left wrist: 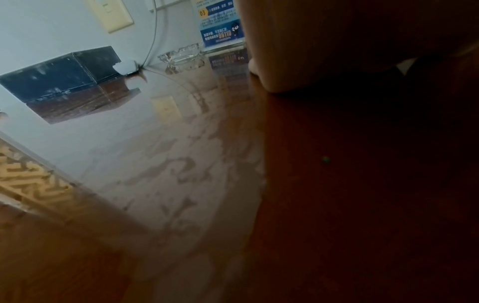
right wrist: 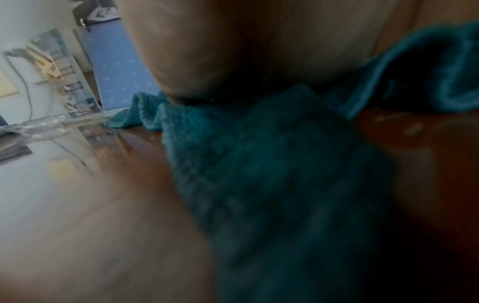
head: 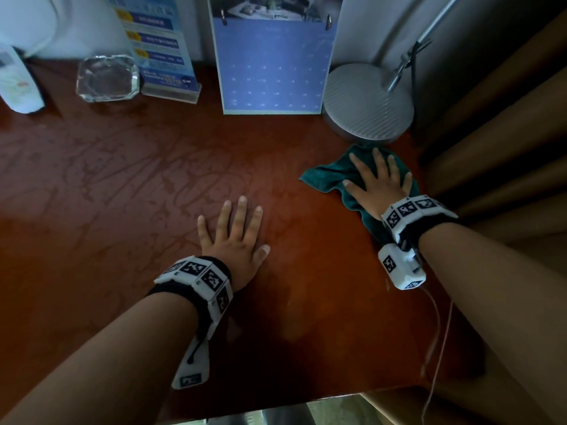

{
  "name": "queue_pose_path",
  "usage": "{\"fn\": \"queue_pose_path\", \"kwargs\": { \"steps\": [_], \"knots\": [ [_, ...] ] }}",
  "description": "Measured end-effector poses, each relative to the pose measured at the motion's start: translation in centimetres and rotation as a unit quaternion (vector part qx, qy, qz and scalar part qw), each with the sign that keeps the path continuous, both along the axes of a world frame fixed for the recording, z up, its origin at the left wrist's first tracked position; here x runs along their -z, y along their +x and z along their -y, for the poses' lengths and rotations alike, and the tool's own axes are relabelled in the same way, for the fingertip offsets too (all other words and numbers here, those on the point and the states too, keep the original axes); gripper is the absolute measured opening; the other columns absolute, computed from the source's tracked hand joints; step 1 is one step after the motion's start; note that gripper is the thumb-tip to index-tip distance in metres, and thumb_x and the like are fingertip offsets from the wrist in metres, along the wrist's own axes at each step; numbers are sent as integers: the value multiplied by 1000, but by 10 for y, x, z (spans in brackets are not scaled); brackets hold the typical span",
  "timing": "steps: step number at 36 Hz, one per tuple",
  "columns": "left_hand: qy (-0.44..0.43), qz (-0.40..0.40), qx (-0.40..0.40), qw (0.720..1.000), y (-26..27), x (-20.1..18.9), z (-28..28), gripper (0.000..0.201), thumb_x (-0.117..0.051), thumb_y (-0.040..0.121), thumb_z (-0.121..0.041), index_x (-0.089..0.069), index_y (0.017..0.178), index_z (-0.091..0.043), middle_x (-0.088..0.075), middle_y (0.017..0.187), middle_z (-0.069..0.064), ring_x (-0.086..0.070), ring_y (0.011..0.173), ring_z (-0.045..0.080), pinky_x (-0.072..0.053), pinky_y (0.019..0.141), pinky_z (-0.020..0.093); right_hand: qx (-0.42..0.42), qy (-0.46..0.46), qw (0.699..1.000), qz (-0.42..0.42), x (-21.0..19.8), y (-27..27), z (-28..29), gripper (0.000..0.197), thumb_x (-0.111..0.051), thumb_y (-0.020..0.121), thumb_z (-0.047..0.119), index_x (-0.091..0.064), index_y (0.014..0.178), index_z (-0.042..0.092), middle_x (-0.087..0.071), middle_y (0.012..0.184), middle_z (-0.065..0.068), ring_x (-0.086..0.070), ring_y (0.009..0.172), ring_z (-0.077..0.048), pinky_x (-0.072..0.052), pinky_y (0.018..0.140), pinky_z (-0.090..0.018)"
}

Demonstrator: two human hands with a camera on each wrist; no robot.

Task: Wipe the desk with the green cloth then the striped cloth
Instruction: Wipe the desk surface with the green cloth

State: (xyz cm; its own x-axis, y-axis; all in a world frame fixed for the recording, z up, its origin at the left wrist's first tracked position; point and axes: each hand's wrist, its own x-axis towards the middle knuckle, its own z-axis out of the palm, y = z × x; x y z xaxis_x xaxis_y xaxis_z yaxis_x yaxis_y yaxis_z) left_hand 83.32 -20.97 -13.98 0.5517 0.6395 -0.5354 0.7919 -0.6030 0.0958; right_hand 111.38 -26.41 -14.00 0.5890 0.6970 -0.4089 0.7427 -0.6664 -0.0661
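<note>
Green cloth point(head: 329, 174) under flat right-hand fingers point(head: 379, 162); blurry leaflet point(left wrist: 223, 26) seemingly reads "96110".

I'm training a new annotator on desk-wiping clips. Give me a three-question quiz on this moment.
1. True or false: the right hand presses flat on the green cloth.
2. Which is nearest the cloth: A) glass ashtray, B) lamp base, C) calendar?
3. What does the left hand rest on?

Key: 1 true; 2 B; 3 the bare desk, fingers spread.
</note>
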Motion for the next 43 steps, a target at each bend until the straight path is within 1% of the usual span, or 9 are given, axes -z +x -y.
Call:
{"fn": "queue_pose_path", "kwargs": {
  "steps": [5, 14, 21, 27, 34, 37, 40, 43],
  "knots": [
    [-5, -1, 3, 1000, 0, -2, 0, 66, -13, 96, -55, 24, 145, -31, 32, 152, -3, 26, 141, 21, 13, 109, 58, 48, -10, 999, 2, -2, 2, 7, 63, -26, 90, 69, 5, 143, 55, 18, 158, 7, 15, 145, -25, 8, 113, -58],
    [-12, -5, 3, 1000, 0, -1, 0, 65, -8, 95, -56, 26, 144, -31, 33, 151, -4, 27, 141, 21, 13, 109, 58, 81, -34, 996, -6, -6, -10, 28, 68, -23, 86, 75, 10, 143, 54, 26, 156, 6, 20, 144, -26, 6, 111, -63],
    [-38, -20, 5, 999, 1, -5, -2, 64, -7, 95, -56, 29, 142, -31, 38, 149, -4, 31, 139, 22, 15, 109, 58, 78, -33, 996, -14, -6, -28, 50, 69, -25, 87, 73, 11, 143, 54, 27, 155, 6, 22, 143, -28, 7, 110, -64],
    [-52, -26, 9, 998, 1, -7, -4, 65, -7, 95, -57, 31, 141, -31, 42, 146, -3, 34, 137, 23, 15, 109, 59, 49, -33, 998, -14, -4, -44, 80, 69, -24, 87, 73, 14, 141, 56, 29, 155, 5, 23, 143, -28, 9, 110, -63],
    [-35, -29, 4, 999, 1, -11, -1, 65, -5, 95, -58, 31, 141, -30, 41, 147, -2, 33, 138, 23, 13, 110, 59, 49, -26, 998, -20, -2, -63, 116, 67, -24, 87, 72, 15, 140, 56, 30, 154, 6, 25, 142, -27, 10, 110, -63],
    [-28, -35, -9, 999, 4, -17, 4, 65, -9, 96, -55, 29, 142, -30, 38, 149, -2, 30, 139, 23, 10, 111, 60, 53, -26, 998, -15, -2, -70, 130, 67, -24, 88, 72, 14, 140, 57, 29, 155, 6, 24, 142, -27, 9, 110, -63],
    [-2, -39, -18, 999, 7, -25, 11, 65, -13, 98, -52, 27, 144, -28, 34, 151, 1, 26, 141, 25, 8, 111, 61, 65, -30, 997, -11, -2, -76, 143, 66, -23, 88, 72, 14, 141, 56, 29, 155, 7, 23, 143, -26, 8, 111, -63],
    [13, -21, -1, 1000, 5, -28, 26, 66, -16, 99, -49, 26, 145, -26, 34, 151, 3, 26, 141, 26, 6, 112, 60, 85, -29, 996, -10, -2, -81, 154, 66, -24, 88, 71, 13, 141, 56, 28, 155, 7, 22, 143, -26, 7, 111, -63]
  ]
}}
